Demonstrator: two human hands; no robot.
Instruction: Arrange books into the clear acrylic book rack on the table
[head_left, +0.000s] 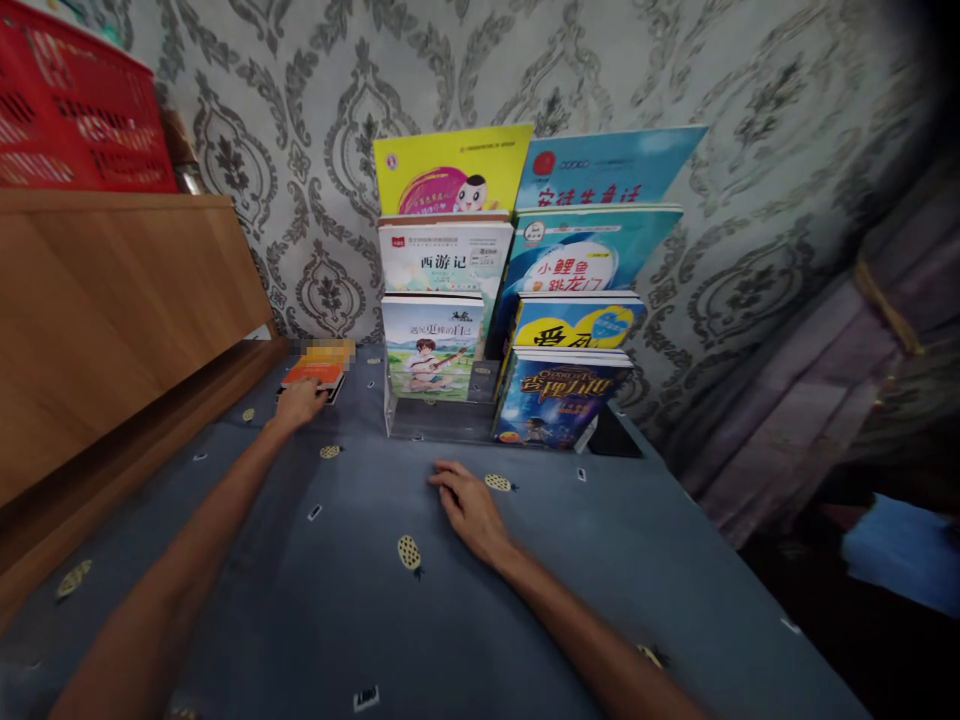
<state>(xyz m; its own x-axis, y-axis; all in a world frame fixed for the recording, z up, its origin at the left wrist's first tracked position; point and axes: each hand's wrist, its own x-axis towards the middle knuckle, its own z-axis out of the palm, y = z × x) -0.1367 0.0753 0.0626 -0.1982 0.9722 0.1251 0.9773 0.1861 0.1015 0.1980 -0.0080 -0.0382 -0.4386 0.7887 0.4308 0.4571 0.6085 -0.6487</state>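
At frame left, the left hand (pixel 301 402) touches an orange book (pixel 316 369), grip unclear; at centre, the right hand (pixel 471 510) is loosely spread.

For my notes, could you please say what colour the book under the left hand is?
The book looks mainly orange; the head view shows it best.

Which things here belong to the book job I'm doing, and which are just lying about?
Seemingly part of the job:
- orange-covered book, touched by the left hand
- tiered upright books
- clear stand, beyond the right hand

Apparently just about:
- red basket on the wooden cabinet
- dark flat object beside the books
- curtain
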